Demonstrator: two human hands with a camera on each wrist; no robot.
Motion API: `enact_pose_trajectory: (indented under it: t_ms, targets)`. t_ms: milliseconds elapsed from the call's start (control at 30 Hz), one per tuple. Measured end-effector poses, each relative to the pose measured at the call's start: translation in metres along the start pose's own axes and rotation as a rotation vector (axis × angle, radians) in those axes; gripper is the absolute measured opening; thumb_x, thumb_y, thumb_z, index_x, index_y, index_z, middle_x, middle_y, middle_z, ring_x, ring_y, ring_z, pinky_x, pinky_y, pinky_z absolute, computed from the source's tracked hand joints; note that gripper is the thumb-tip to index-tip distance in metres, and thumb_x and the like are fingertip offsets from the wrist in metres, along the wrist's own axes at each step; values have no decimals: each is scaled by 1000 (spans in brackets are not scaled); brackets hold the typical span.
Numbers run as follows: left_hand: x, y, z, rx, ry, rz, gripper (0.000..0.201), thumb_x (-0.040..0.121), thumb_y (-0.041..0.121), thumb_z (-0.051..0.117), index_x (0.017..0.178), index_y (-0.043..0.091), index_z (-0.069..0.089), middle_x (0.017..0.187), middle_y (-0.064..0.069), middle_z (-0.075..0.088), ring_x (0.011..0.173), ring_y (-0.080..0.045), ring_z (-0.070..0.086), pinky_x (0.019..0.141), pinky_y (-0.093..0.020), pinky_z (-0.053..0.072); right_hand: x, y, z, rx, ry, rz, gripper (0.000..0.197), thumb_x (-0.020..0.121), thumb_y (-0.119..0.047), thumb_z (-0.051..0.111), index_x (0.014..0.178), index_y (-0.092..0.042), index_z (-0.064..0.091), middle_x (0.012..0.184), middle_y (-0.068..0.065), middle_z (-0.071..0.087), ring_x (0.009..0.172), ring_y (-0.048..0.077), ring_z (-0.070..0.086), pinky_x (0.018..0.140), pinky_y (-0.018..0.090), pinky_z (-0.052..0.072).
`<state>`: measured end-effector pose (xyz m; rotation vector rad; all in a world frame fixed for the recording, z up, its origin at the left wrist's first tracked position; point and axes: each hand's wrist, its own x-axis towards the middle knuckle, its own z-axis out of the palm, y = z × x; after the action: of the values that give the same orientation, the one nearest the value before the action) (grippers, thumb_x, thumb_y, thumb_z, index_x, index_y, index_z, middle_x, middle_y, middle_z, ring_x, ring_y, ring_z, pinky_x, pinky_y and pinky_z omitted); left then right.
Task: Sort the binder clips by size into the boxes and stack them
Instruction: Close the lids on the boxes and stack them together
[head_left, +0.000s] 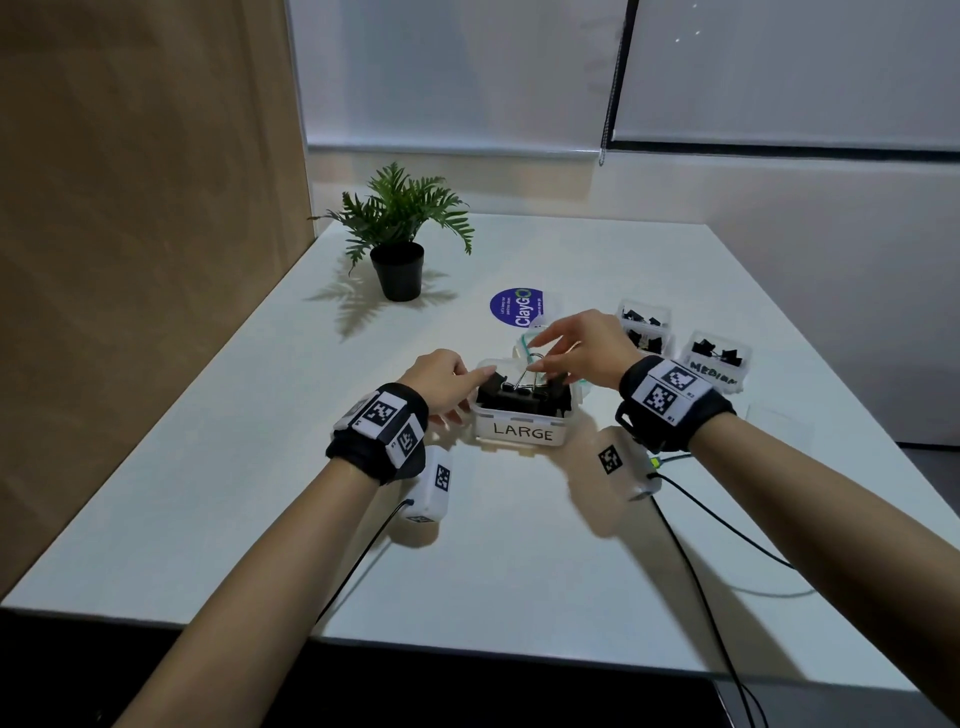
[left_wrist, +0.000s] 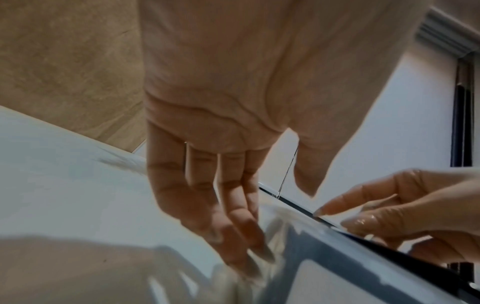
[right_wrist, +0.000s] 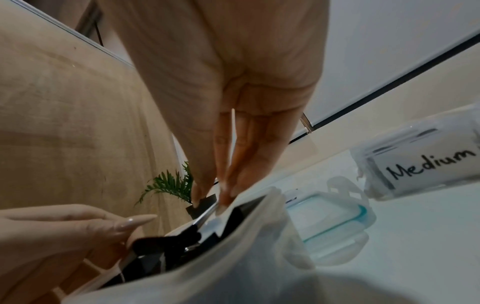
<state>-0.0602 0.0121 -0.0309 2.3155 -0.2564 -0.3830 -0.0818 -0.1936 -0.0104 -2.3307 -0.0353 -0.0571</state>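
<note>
Two hands are seen at the LARGE box (head_left: 521, 415): a clip's (head_left: 524, 392) wire handles are pinched by the right hand (head_left: 582, 345), the box steadied by the left hand's (head_left: 441, 382) straight fingers. Seating, then lidding, is judged next.

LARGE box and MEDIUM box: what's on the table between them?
Head view: the right hand and its banded wrist cover that stretch between the LARGE box and MEDIUM box. Right wrist view shows a teal-sealed lid lying there.
</note>
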Motion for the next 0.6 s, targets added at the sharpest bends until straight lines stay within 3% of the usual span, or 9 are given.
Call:
enact_pose_trajectory:
  t_ms: [67,133,233,367,467,600]
  targets:
    - [0,-1,-4,-5,32,5,42,90,52,54,93,10,51,81,-7,66,64,-23,69,59,-33,55,-2,-2,-3,-190,-16,-126,20,79,-11,77,98,-17,74,78,-9,64,65,5,61,59,4,45]
    - [0,-1,-7,9,36,17,41,88,51,59,98,11,53,88,-9,67,67,-23,71,59,-32,55,-2,-2,-4,-349,-70,-238,22,81,-6,72,97,-20,76,80,-16,52,76,9,59,70,10,45]
    - [0,0,-10,18,19,30,46,80,51,68,102,14,53,95,-7,64,68,-21,71,54,-28,53,-1,-1,-5,-498,-158,-313,33,81,-1,64,97,-27,76,97,-6,61,93,14,59,82,27,47]
    - [-2,-1,-9,-10,28,32,41,85,43,65,111,17,49,95,-7,62,72,-23,71,57,-28,53,-2,-8,-7,-634,-239,-326,40,77,-1,59,103,-28,75,116,-6,63,110,14,54,83,28,46]
    - [-1,-2,-10,-50,37,29,33,89,43,61,110,18,51,89,-5,63,68,-23,70,58,-30,54,-4,-6,-9,-704,-243,-302,35,75,-16,67,104,-33,73,114,-8,57,112,11,49,81,36,51]
    - [3,-2,-7,-127,-4,1,30,92,38,59,109,13,55,81,-7,65,59,-21,65,52,-26,54,-5,-6,-15,-793,-188,-287,22,80,-26,72,100,-33,72,109,-5,56,111,13,49,78,35,49]
